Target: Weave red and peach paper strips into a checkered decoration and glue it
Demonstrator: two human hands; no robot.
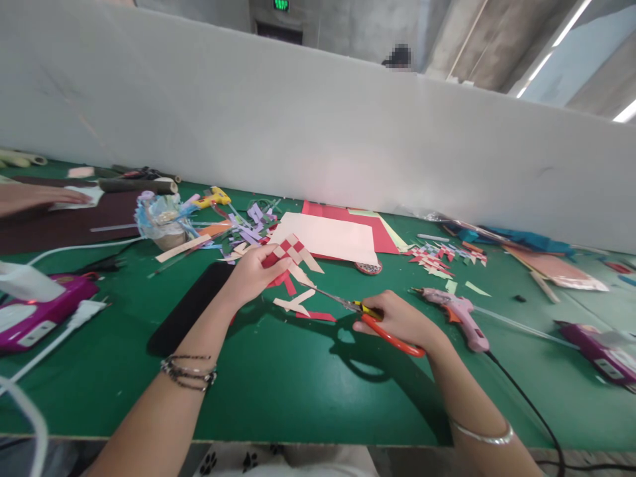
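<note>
Paper weave [294,250] in one hand, scissors [355,306] in the other

So nearest the edge of the green table [278,401], your right hand [397,318] is wrapped round the orange-and-yellow handles of the scissors, so that grip is full. The blades point up-left and look close together, but it's too small to tell if any paper sits between them. The tips are right by a cream tail hanging off the weave. A pink glue gun [463,311] lies to the right of that hand.

Just past the blades you've got loose cream strips [293,306] and a red strip [317,317] flat on the table, with a black slab [191,311] beside your left forearm.

Then your left hand [258,270], thumb and fingers pinched on the paper weave. I'd guess it weighs next to nothing: thin, a bit springy, easy to crease, and strips might slide if you tug a tail. IMO the best hold is the dense checked bit where strips cross. Right now you're pinching its left side, and the red-and-cream checks stick out rightward past your fingers, tails fanning right and below.

Farther back, a cream sheet [328,235] overlaps a red sheet [386,240], then there's the white partition [298,132].
</note>
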